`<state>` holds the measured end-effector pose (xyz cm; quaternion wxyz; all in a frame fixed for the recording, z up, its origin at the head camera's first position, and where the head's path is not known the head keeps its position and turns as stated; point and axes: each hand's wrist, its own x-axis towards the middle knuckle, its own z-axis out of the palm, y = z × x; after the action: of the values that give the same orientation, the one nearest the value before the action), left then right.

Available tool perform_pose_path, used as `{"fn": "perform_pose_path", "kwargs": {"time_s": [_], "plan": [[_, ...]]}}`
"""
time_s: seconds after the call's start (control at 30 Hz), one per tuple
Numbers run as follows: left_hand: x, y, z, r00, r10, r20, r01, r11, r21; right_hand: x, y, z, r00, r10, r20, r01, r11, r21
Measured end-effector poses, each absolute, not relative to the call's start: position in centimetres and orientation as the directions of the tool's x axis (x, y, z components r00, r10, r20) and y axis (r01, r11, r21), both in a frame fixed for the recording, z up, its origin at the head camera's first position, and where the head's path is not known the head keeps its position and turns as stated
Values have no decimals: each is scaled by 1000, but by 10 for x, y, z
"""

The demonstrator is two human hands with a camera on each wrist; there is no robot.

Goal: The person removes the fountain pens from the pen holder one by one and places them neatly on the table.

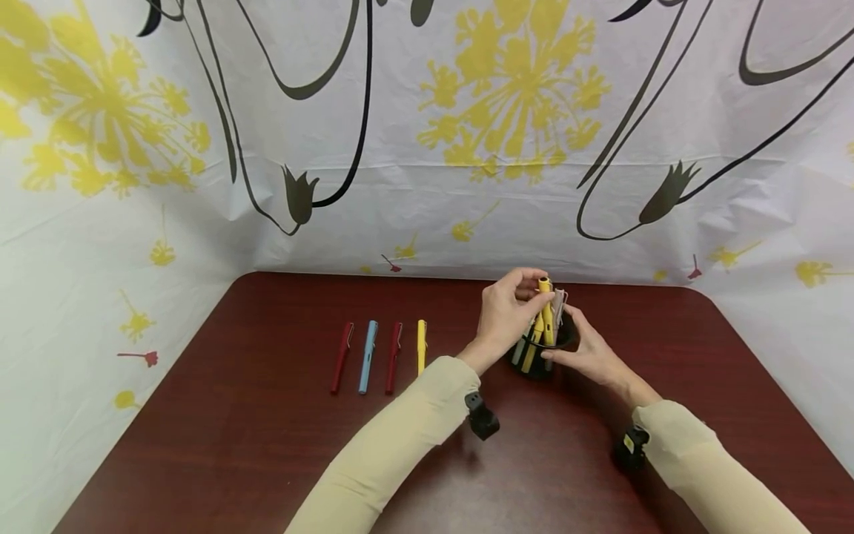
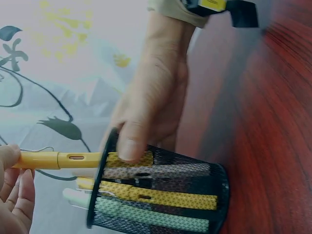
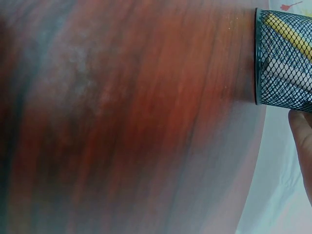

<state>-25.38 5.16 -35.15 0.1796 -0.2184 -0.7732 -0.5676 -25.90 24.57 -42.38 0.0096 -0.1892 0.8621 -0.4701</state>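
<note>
My left hand (image 1: 500, 315) pinches the upper end of a yellow pen (image 2: 73, 160) between thumb and fingers. The pen's lower part is inside a black mesh pen cup (image 3: 258, 58), which stands at the right of the table. Around the cup's side, near its rim, my right hand (image 1: 594, 356) holds on, with the thumb (image 2: 132, 139) on the mesh. Another yellow pen (image 2: 180, 199), a pale green pen (image 2: 156, 217) and a greyish-white pen (image 2: 185, 170) show through the mesh. In the right wrist view only part of the right hand (image 3: 302, 141) appears, beside the cup.
Left of the cup, on the dark red wood table (image 1: 233, 445), a row holds a red pen (image 1: 342, 360), a light blue pen (image 1: 368, 357), another red pen (image 1: 394, 360) and a yellow pen (image 1: 422, 345) partly behind the left sleeve. A flower-printed curtain (image 1: 400, 141) hangs behind.
</note>
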Motion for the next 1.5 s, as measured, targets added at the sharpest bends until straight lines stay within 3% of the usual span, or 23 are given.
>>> {"fn": "perform_pose_path", "kwargs": {"time_s": [0.53, 0.93, 1.5], "plan": [[-260, 24, -336, -824, -15, 566, 564, 60, 823, -260, 246, -425, -933, -323, 161, -316, 513, -798], [-266, -15, -329, -936, -103, 337, 353, -273, 895, -257, 247, -421, -944, -318, 91, -263, 552, -792], [-272, -76, -351, -976, -134, 169, 189, -149, 971, -257, 247, -420, -942, -321, 93, -266, 550, -792]]}}
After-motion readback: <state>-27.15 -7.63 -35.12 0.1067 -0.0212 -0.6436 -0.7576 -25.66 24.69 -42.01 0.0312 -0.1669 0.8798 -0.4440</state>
